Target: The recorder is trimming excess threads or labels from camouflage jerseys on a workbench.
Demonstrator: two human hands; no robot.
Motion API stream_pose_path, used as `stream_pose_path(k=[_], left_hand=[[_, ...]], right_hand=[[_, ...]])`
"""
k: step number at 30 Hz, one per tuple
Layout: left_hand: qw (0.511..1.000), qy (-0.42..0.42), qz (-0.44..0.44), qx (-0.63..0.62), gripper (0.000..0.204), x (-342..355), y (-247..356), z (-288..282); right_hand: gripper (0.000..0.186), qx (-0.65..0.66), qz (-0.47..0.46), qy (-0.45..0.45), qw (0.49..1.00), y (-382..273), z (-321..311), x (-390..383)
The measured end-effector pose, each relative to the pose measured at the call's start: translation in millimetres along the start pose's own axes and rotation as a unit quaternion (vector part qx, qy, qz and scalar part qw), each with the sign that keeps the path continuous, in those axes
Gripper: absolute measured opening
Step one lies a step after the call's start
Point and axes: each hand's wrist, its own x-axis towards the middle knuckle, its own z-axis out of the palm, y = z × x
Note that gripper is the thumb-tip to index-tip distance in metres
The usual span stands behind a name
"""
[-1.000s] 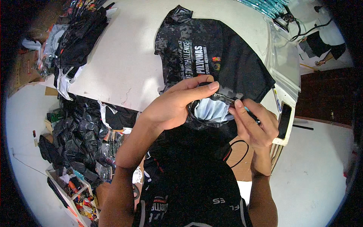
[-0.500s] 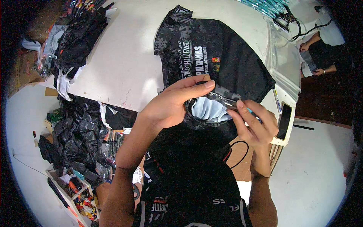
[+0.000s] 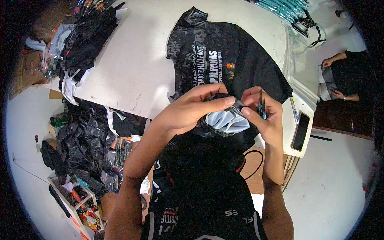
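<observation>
A black and grey camouflage shirt (image 3: 253,60) with white printing lies on the white table (image 3: 128,52). At its near end is a gathered opening with pale blue cloth (image 3: 224,122) inside and a zigzag-stitched dark edge (image 3: 237,110). My left hand (image 3: 192,108) pinches this edge between thumb and fingers. My right hand (image 3: 264,118) has its thumb on the same edge, right of my left thumb, while a small tool (image 3: 262,104) with blue and dark parts stands upright in its curled fingers; the tool's exact kind is hard to make out.
A black phone (image 3: 301,132) and pen (image 3: 295,108) lie at the right edge. Dark garments (image 3: 88,40) are piled back left, black bagged items (image 3: 76,140) below them. Clear plastic (image 3: 300,68) covers the right side. Another person (image 3: 346,72) handles dark and grey cloth at the right.
My right hand has risen and turned, swinging the tool from along the edge to upright. My left hand has shifted slightly right and down. The other person's hands have moved.
</observation>
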Motion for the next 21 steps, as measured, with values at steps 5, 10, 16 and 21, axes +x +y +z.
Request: stream_pose_path(k=[5, 10, 16, 21], left_hand=[[1.0, -0.019, -0.003, -0.019, 0.015, 2, 2, -2], [0.994, 0.02, 0.001, 0.106, 0.019, -5, -4, -15], [0.998, 0.043, 0.032, -0.044, 0.023, -6, -6, -22], [0.988, 0.057, 0.038, -0.139, 0.035, -5, -9, -27]], right_hand=[[0.007, 0.004, 0.032, 0.007, 0.999, -4, -3, -3], [0.005, 0.009, 0.111, 0.03, 0.993, -14, -3, -3], [0.003, -0.016, 0.072, 0.029, 0.997, -19, -7, 3], [0.005, -0.026, 0.053, 0.042, 0.997, -24, -4, 12]])
